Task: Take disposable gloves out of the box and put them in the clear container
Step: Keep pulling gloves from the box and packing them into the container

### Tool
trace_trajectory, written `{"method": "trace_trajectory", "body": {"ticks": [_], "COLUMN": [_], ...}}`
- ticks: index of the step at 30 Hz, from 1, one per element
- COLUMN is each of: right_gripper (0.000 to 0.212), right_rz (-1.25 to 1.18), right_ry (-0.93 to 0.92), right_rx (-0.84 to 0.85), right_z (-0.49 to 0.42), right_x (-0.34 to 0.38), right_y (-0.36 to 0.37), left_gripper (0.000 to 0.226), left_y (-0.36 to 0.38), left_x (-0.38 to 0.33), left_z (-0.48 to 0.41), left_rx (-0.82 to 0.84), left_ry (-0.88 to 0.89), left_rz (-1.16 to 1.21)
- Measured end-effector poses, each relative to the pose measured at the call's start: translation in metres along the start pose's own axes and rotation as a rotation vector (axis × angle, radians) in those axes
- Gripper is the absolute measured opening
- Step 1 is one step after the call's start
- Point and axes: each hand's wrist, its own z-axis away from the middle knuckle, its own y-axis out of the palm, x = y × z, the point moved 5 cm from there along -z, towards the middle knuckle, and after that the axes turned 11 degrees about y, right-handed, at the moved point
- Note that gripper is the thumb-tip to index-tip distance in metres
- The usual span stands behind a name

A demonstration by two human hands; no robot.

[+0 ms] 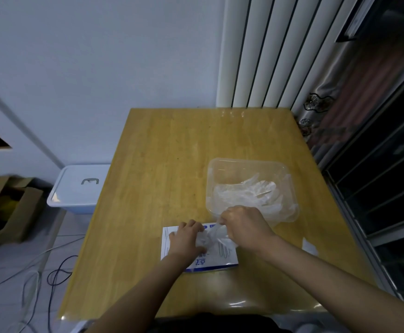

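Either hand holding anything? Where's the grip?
Right hand pinches a clear glove near its upper end, above the box. Left hand rests on the box; any grip unclear.

Left forearm (pixel 148 284): bare; it comes over the near edge of the tabletop (pixel 172 164) left of the middle and slants up to your right.
Left hand (pixel 186 239): palm down on the box (pixel 220 263), knuckles up, fingers bent toward your right hand. Whether they pinch the film cannot be told.
Right forearm (pixel 316 267): bare; it enters from the near right corner and slants up to your left.
Right wrist: bent slightly, back of the hand facing up.
Right hand (pixel 243 227): fingers curled, pinching a clear glove (pixel 216 233) at the fingertips.
Hands together: close side by side near the near edge, not touching, the glove between them.
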Motion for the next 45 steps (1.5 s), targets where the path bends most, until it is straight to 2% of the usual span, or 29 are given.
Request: {"method": "trace_trajectory", "body": {"ticks": [5, 6, 8, 11, 14, 19, 27, 33, 38, 42, 45], "right_gripper": [0.027, 0.031, 0.041, 0.036, 0.026, 0.026, 0.026, 0.03, 0.029, 0.025, 0.023], "right_rz": [0.027, 0.016, -0.043, -0.078, -0.107, -0.087, -0.3, -0.38, -0.503, -0.593, -0.639], "right_ry": [0.033, 0.029, 0.058, 0.105, 0.184, 0.181, 0.18, 0.172, 0.326, 0.449, 0.402], "right_rx": [-0.015, -0.015, 0.034, 0.112, 0.144, 0.167, 0.078, 0.01, 0.008, 0.058, 0.027], "right_z": [0.001, 0.002, 0.005, 0.004, -0.006, -0.017, -0.013, -0.004, -0.007, -0.011, -0.01], "right_x": [0.006, 0.009, 0.015, 0.02, 0.017, 0.015, 0.003, -0.013, -0.031, -0.039, -0.034], "right_y": [0.004, 0.007, 0.017, 0.037, 0.049, 0.053, 0.036, 0.018, 0.02, 0.028, 0.03], "left_gripper": [0.056, 0.058, 0.056, 0.044, 0.04, 0.054, 0.054, 0.059, 0.061, 0.052, 0.028], "left_y": [0.002, 0.003, 0.001, -0.004, -0.003, 0.004, 0.003, 0.002, 0.0, -0.003, -0.005], "left_x": [0.003, 0.005, 0.008, 0.012, 0.014, 0.01, 0.006, 0.006, 0.006, 0.008, 0.007], "left_z": [-0.002, -0.001, 0.0, 0.001, 0.002, 0.004, -0.001, -0.003, -0.005, -0.004, -0.007], "left_rx": [0.077, 0.088, 0.061, -0.044, -0.073, -0.04, -0.009, 0.0, 0.02, -0.03, -0.113], "left_ry": [0.055, 0.065, 0.072, 0.05, 0.042, 0.056, 0.045, 0.023, 0.012, -0.023, -0.047], "left_rz": [0.042, 0.071, 0.156, 0.254, 0.223, 0.092, 0.011, 0.064, 0.099, 0.274, 0.379]}}
